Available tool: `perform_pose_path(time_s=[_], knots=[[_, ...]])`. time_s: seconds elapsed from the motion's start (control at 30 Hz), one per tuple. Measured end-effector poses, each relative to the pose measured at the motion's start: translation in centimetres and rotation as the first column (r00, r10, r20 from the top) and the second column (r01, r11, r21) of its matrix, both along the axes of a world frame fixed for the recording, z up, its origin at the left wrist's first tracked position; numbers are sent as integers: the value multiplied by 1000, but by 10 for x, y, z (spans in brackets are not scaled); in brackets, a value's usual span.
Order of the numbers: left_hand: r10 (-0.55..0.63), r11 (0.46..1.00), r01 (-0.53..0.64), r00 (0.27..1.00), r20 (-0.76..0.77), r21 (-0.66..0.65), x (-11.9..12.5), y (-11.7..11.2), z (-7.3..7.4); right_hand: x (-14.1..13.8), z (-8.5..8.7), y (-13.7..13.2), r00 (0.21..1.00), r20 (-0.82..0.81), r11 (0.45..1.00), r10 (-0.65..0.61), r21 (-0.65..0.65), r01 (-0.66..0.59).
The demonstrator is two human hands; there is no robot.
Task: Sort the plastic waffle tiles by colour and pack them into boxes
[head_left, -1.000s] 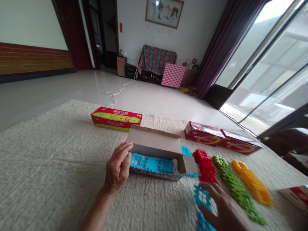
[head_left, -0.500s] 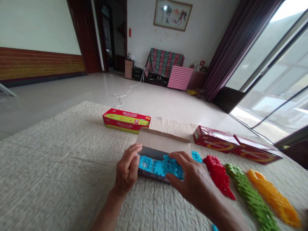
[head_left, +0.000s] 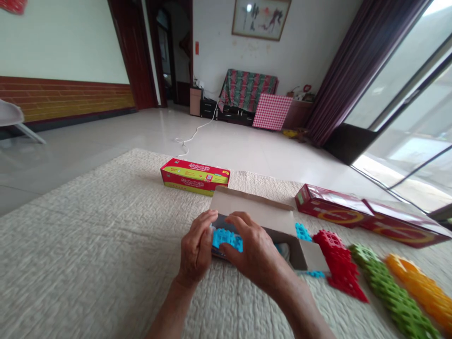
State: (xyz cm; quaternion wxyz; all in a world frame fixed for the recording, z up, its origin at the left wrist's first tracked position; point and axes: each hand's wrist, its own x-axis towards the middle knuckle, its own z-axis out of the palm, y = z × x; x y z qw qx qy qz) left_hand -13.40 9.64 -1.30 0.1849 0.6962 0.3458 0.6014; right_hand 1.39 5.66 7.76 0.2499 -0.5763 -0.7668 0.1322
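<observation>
An open cardboard box [head_left: 257, 212] lies on a beige quilted cover [head_left: 88, 245], its lid folded back. Blue plastic block pieces [head_left: 226, 238] sit inside at its left end. My left hand [head_left: 196, 249] curls round the box's left end, fingers bent against it. My right hand [head_left: 252, 252] reaches over the box's front wall, fingers closed on the blue pieces inside. More blue pieces [head_left: 302, 231] lie just right of the box.
Rows of red blocks [head_left: 338, 263], green blocks [head_left: 391, 292] and orange blocks [head_left: 420, 287] lie to the right. A closed red-yellow box [head_left: 195, 176] sits behind, two dark red boxes [head_left: 356, 214] at the right. Tiled floor, white cable and glass doors lie beyond.
My right hand came from the blue pieces at the lower right with a blue piece, went into the box, then slid left toward my left hand. The left hand stayed on the box end.
</observation>
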Motion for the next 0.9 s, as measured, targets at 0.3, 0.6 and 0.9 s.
perform_pose_path(time_s=[0.3,0.6,0.9], knots=[[-5,1000,5,1000,0,-16,1,0,-2,103,2,-66,909,50,878,-414,286,384],[-8,1000,8,1000,-22,-9,0,1,-5,182,-56,-89,806,384,891,-450,132,435],[-4,1000,4,1000,-31,-16,1,1,-4,169,-58,-78,740,537,902,-406,103,420]])
